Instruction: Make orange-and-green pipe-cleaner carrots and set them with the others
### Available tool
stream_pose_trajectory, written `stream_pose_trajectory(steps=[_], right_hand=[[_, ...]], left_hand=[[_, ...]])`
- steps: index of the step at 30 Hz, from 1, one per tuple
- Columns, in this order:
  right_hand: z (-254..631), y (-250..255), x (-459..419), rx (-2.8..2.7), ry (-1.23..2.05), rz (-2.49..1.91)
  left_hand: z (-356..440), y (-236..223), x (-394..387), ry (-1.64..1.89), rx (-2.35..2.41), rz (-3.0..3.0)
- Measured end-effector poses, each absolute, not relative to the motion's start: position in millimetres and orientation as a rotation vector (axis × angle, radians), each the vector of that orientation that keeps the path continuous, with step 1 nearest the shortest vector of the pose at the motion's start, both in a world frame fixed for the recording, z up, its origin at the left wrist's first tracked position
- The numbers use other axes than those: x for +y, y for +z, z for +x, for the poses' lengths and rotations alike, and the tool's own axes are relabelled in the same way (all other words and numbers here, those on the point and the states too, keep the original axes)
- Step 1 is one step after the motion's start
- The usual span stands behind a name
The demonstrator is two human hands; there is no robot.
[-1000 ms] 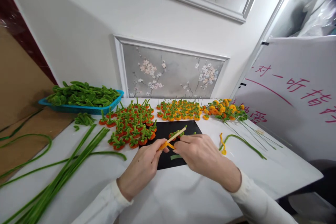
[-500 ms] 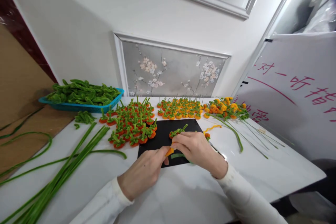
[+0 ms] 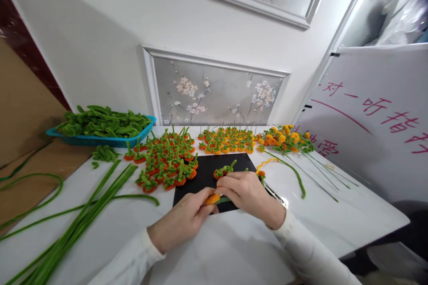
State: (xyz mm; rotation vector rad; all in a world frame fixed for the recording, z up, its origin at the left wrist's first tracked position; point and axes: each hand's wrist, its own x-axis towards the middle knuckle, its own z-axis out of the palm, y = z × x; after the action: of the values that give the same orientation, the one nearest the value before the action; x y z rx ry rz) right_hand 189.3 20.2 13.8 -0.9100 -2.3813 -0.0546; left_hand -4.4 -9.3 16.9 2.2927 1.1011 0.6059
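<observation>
My left hand [image 3: 187, 213] is closed on a short, fuzzy orange pipe cleaner coil [image 3: 211, 199]. My right hand [image 3: 245, 193] meets it, thumb and fingers pinched at the coil's right end. Both hands hover over a black mat [image 3: 199, 182]. Just behind my right fingers, a few small green-topped pieces [image 3: 223, 170] lie on that mat. A loose yellow-orange pipe cleaner [image 3: 266, 162] curves out beyond my right hand. Beside my right wrist lies a shiny metal tool [image 3: 276, 196], its kind partly hidden by the hand.
Rows of orange pipe cleaner persimmons with green tops [image 3: 167, 160] stand left of the mat, yellower ones [image 3: 230, 139] behind it. A blue basket [image 3: 100, 141] holds green leaves. Long green pipe cleaners [image 3: 76, 218] lie at left; fruit bunches with stems [image 3: 286, 138] lie back right.
A pale stick seen between the hands a second ago no longer shows. My right hand has shifted left and closed at the coil. The loose yellow-orange strand now lies stretched farther back.
</observation>
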Motion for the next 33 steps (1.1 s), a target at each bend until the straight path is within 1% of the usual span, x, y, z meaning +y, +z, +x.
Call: stream_pose_trajectory(steps=[6,12,16,19,22,25,27,30,33], right_hand=[[187,15,20,-2.463,-0.072,-0.834],[191,31,22,-2.580,-0.016,-0.745],[186,33,28,-2.565,0.042,-0.718],[184,32,37,-2.493,0.183,-0.799],[189,33,46,-2.464,0.405,-0.861],[196,34,53,-2.501,0.657,-0.822],[196,33,53,-2.532,0.756,-0.745],[192,29,45,-2.580,0.700,-0.739],[187,28,29,-2.662,0.384,-0.879]], left_hand=[[-5,20,-4,0.620,1.147,2.078],[-7,19,-4,0.602,1.268,2.220],[-6,21,-5,0.588,1.303,2.246],[-6,22,-9,0.630,1.242,2.221],[-6,23,-12,0.698,1.188,2.180],[-6,23,-14,0.756,1.164,2.135],[-7,23,-14,0.806,1.163,2.091],[-9,22,-12,0.903,1.190,2.045],[-12,22,-7,0.981,1.270,2.076]])
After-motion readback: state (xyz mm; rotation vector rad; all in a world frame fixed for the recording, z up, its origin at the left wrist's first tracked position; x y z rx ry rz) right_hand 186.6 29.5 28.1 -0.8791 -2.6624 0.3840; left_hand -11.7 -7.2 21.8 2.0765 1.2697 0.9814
